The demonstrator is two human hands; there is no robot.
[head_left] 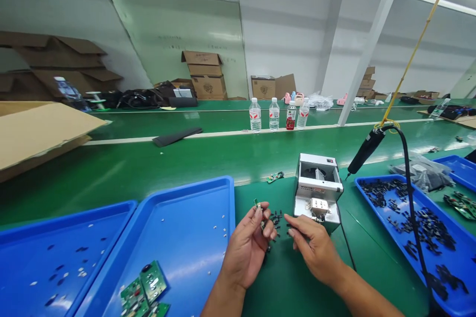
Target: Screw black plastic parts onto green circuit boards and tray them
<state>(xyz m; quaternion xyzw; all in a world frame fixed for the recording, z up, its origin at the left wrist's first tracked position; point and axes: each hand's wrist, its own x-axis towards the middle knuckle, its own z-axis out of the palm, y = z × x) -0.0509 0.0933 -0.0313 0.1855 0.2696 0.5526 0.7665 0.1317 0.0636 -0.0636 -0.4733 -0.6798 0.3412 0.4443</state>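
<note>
My left hand [248, 242] is closed around a small green circuit board [256, 203], most of it hidden by the fingers. Just right of it, my right hand [314, 247] is pinched over the green mat; what its fingertips hold, if anything, is too small to make out. Several small black plastic parts [275, 218] lie scattered between and beyond both hands. A grey-white screw feeder [319, 190] stands right behind my right hand. Beyond my hands, another small circuit board [275, 177] lies by the feeder's left side.
On the left, a blue tray [186, 208] bears larger green circuit boards [143, 287], beside another blue tray [33, 257] with small bits. An electric screwdriver [366, 151] hangs at right above a tray of black parts [424, 223]. Bottles [274, 115] and cardboard boxes [208, 84] stand behind.
</note>
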